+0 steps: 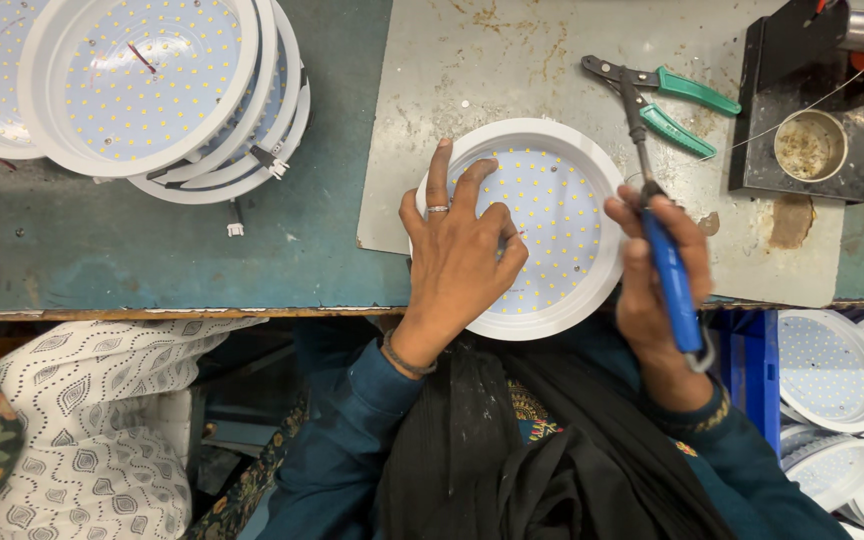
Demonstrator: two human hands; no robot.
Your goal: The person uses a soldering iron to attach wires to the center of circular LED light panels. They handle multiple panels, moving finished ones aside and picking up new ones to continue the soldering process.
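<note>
At the near edge of the desk (152, 250), a round white LED panel light (542, 225) is pinned flat on a scuffed grey metal sheet (512, 60) by the left hand (457, 265), its fingers spread wide over the dotted board and rim. A blue-handled soldering iron (670, 275) is gripped in the closed right hand (652, 290), its tip held just beyond the lamp's right rim. The lamp is judged light and stiff, its plastic rim the safe place to be held, while the face of tiny yellow diodes is likely fragile. Further back, green-handled pliers (667, 100) are seen lying on the sheet, and a small round tin (809, 145) of brownish residue is set in a black stand (802, 110). Finished lamps are stacked at far left (152, 90); more are piled below the desk at right (837, 370).
</note>
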